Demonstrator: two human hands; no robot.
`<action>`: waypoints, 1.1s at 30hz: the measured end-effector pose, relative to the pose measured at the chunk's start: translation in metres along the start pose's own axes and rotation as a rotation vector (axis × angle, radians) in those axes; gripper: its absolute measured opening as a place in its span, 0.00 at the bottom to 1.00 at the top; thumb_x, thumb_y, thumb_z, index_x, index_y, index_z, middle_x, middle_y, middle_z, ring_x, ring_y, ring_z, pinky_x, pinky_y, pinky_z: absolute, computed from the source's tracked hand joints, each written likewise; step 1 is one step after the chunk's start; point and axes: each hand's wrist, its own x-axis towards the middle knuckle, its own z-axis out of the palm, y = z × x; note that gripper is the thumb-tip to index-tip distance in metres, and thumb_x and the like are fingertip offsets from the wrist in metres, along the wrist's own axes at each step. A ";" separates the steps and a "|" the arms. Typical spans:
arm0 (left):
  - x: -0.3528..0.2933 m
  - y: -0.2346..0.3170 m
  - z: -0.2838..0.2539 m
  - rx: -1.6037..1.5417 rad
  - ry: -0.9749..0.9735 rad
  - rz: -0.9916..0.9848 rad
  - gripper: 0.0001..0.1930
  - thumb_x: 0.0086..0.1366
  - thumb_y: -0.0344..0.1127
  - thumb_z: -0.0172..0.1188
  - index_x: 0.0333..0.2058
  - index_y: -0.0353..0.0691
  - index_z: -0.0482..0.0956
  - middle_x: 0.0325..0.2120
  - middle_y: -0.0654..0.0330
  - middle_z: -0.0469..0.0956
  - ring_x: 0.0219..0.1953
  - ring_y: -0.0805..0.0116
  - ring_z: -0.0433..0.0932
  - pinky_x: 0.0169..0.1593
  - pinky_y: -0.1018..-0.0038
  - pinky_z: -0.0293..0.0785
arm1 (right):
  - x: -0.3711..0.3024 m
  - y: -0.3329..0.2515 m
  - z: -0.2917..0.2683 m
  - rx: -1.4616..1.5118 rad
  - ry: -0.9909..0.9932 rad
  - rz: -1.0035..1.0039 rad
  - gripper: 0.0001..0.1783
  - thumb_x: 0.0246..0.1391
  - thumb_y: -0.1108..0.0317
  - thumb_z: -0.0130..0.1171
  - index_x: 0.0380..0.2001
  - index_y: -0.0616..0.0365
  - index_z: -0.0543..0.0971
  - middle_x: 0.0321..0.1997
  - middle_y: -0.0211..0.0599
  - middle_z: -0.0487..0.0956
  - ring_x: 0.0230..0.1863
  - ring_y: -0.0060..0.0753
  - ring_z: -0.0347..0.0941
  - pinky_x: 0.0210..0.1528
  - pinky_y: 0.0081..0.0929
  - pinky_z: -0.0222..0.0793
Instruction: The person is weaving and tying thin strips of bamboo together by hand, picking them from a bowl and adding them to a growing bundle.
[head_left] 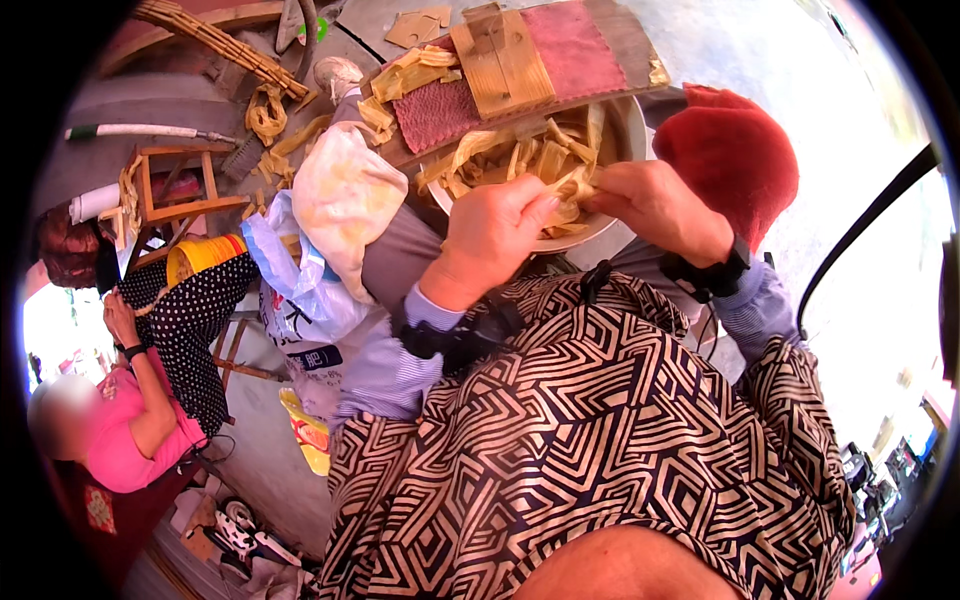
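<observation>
My left hand (490, 238) and my right hand (665, 205) are both closed in a pinch, close together over a white basin (640, 150). Between them runs a pale yellow, flat dried strip (572, 188), gripped at either side; its full length is hidden among the others. Many similar strips (545, 155) lie loosely heaped in the basin below. Across the basin's far side rests a wooden board (630, 85) covered partly by pink textured cloth (575, 45). A light wooden block (500, 62) sits on the board, with loose strip pieces (415, 72) at its left end.
A cream cloth (345, 200) covers my left knee, a red cloth (730, 150) my right. Plastic bags (300, 270) stand left of my leg. Further left a person in pink (150, 420) sits near a small wooden stool (180, 185). A bundle of sticks (225, 48) lies at far left.
</observation>
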 end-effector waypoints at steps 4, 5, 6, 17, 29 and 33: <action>0.002 -0.003 -0.008 -0.203 -0.188 -0.129 0.09 0.66 0.33 0.54 0.33 0.31 0.76 0.19 0.66 0.67 0.26 0.80 0.66 0.30 0.75 0.66 | 0.005 -0.001 -0.013 -0.017 -0.159 -0.017 0.11 0.46 0.65 0.63 0.26 0.60 0.74 0.25 0.41 0.74 0.30 0.47 0.73 0.33 0.38 0.67; 0.002 -0.003 -0.006 -0.209 -0.163 -0.111 0.09 0.66 0.33 0.54 0.33 0.31 0.76 0.19 0.66 0.68 0.26 0.80 0.66 0.30 0.76 0.66 | 0.008 -0.006 -0.011 -0.145 -0.040 -0.080 0.11 0.45 0.64 0.64 0.28 0.59 0.74 0.27 0.39 0.75 0.33 0.45 0.73 0.36 0.38 0.67; 0.004 -0.004 0.001 -0.219 -0.137 -0.092 0.09 0.66 0.33 0.53 0.34 0.31 0.76 0.19 0.65 0.69 0.26 0.79 0.67 0.31 0.76 0.67 | 0.013 -0.016 -0.008 -0.275 0.079 -0.143 0.13 0.44 0.64 0.64 0.29 0.58 0.74 0.29 0.37 0.76 0.35 0.43 0.74 0.40 0.37 0.66; 0.005 0.013 -0.031 -0.457 -0.262 -0.079 0.12 0.65 0.37 0.56 0.27 0.34 0.74 0.17 0.59 0.68 0.22 0.75 0.64 0.28 0.74 0.64 | 0.017 -0.045 -0.033 0.066 -0.233 0.064 0.05 0.51 0.72 0.58 0.26 0.63 0.76 0.20 0.34 0.77 0.21 0.36 0.74 0.25 0.30 0.69; 0.082 -0.052 -0.051 -0.637 0.134 -0.219 0.04 0.64 0.26 0.54 0.37 0.35 0.76 0.23 0.70 0.72 0.24 0.83 0.67 0.29 0.84 0.65 | 0.094 0.006 -0.010 0.447 0.325 0.424 0.07 0.58 0.71 0.53 0.36 0.63 0.77 0.25 0.24 0.73 0.24 0.17 0.68 0.26 0.19 0.65; 0.094 -0.056 -0.046 -0.529 0.194 -0.220 0.04 0.63 0.27 0.54 0.36 0.36 0.76 0.22 0.64 0.75 0.24 0.75 0.73 0.29 0.78 0.69 | 0.101 0.007 -0.007 0.168 0.388 0.295 0.07 0.54 0.71 0.55 0.35 0.63 0.77 0.24 0.38 0.76 0.26 0.32 0.74 0.31 0.30 0.68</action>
